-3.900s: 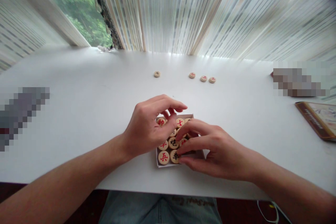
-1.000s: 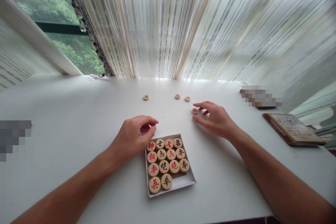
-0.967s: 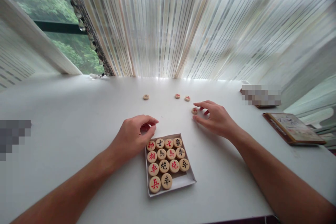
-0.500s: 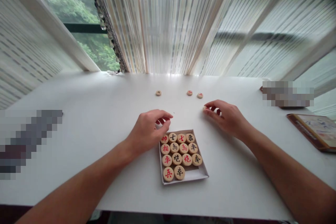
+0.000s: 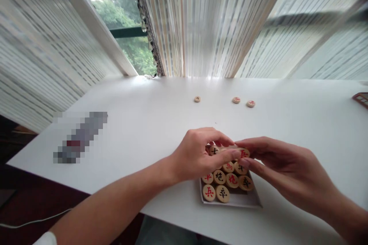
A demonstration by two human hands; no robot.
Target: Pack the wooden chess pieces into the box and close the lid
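A shallow white box (image 5: 253,201) near the table's front edge holds several round wooden chess pieces (image 5: 220,178) with red or black characters. My left hand (image 5: 195,157) curls over the box's far left corner, fingers closed, thumb reaching right; what it grips is hidden. My right hand (image 5: 283,170) comes in from the right and pinches a red-marked piece (image 5: 243,153) above the box's far side, touching my left thumb. Three loose pieces lie farther back: one (image 5: 197,99) alone, and two (image 5: 236,100) (image 5: 250,103) close together.
The white table (image 5: 143,122) runs back to striped curtains (image 5: 207,23) and a window (image 5: 126,34). A blurred-out object (image 5: 80,136) lies at the left. A brown book corner (image 5: 361,98) shows at the right edge. A white cable (image 5: 28,222) hangs below the table.
My right hand picked a loose piece off the table and brought it back over the box. My left hand shifted onto the box's far corner. The view swung left.
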